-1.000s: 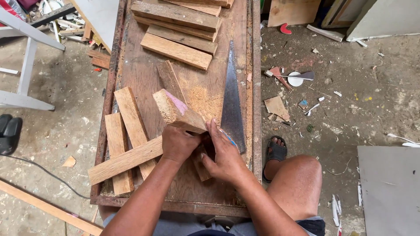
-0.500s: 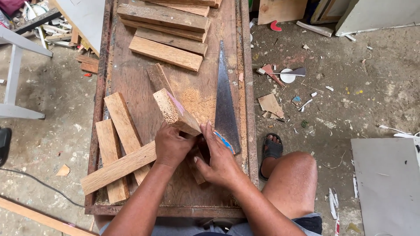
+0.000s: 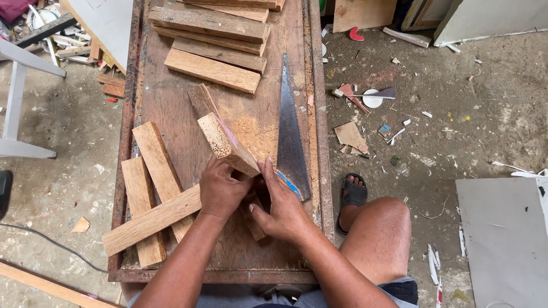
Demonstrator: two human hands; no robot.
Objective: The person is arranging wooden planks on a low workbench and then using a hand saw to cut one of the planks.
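Both hands clamp a short wood block [image 3: 228,145] at the workbench's [image 3: 171,102] near middle: left hand [image 3: 220,191] wraps it, right hand [image 3: 282,205] presses beside the saw [image 3: 290,131]. Bare bench lies just behind.

Daylight is falling evenly on a dusty concrete floor [image 3: 491,131] littered with scraps, while a worn wooden tabletop [image 3: 171,108] is filling the centre, a grey panel [image 3: 502,239] lying at four o'clock and a white frame [image 3: 17,108] standing at nine o'clock.
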